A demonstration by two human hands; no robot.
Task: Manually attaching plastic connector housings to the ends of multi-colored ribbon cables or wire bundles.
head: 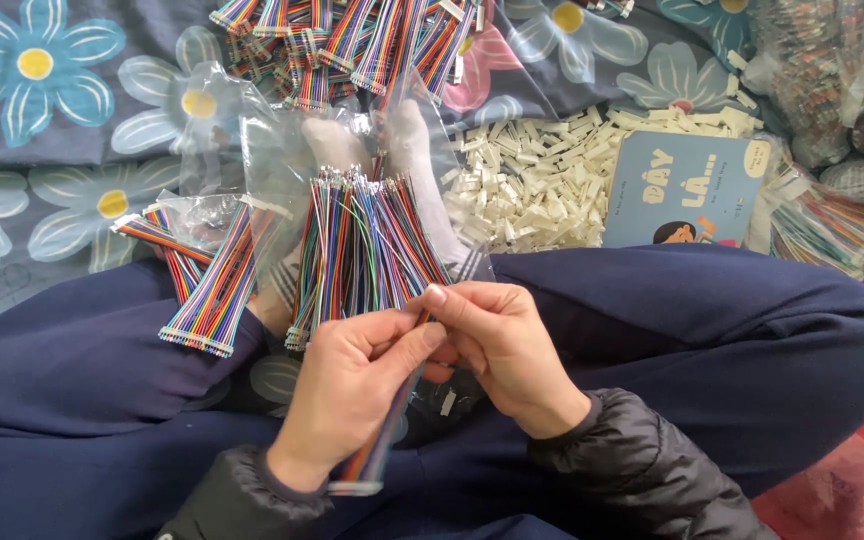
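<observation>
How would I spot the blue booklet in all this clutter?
Find the person's right knee in dark blue trousers. Just beyond it sits a heap of small white plastic connectors; the booklet lies on the heap's right side, the only flat, light blue rectangle there.

The left hand (347, 385) and right hand (497, 350) together pinch a flat multicoloured ribbon cable (377, 450) over the lap of dark blue trousers (712, 330). A loose bundle of rainbow wires (362, 245) fans out just above the fingers. A heap of small white plastic connectors (532, 180) lies beside a light blue book (687, 190) on the flowered grey cloth (42, 100).
</observation>
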